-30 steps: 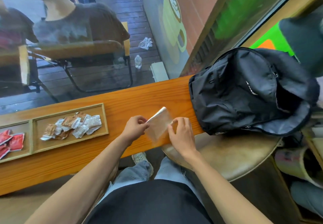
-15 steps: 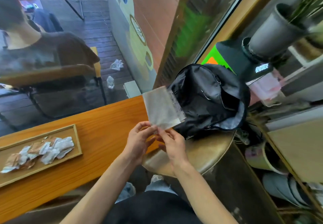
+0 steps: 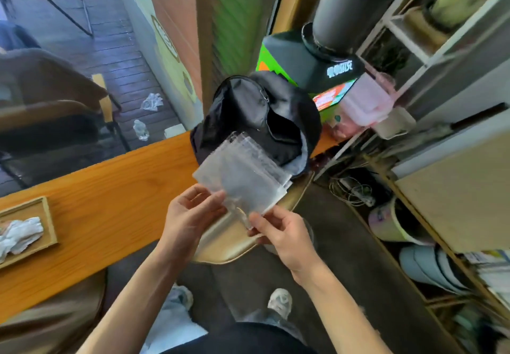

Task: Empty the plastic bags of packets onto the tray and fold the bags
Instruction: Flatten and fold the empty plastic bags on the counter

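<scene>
Clear plastic bags point(image 3: 242, 177), stacked and fanned, hang in the air in front of the black backpack. My left hand point(image 3: 190, 213) pinches their lower left edge between thumb and fingers. My right hand point(image 3: 278, 232) pinches the lower right corner. The wooden tray point(image 3: 47, 215) lies at the far left on the orange counter, cut off by the frame edge, with white packets point(image 3: 19, 235) piled in it.
An open black backpack point(image 3: 256, 122) sits on a round gold stool point(image 3: 234, 243) against the counter point(image 3: 110, 210). Shelves with plant pots and clutter fill the right side. A window with chairs behind it runs along the counter's far edge.
The bags rose from the counter into the air and tilted right. My view swung right, pushing the tray to the left edge. Several bag edges now show, fanned out.
</scene>
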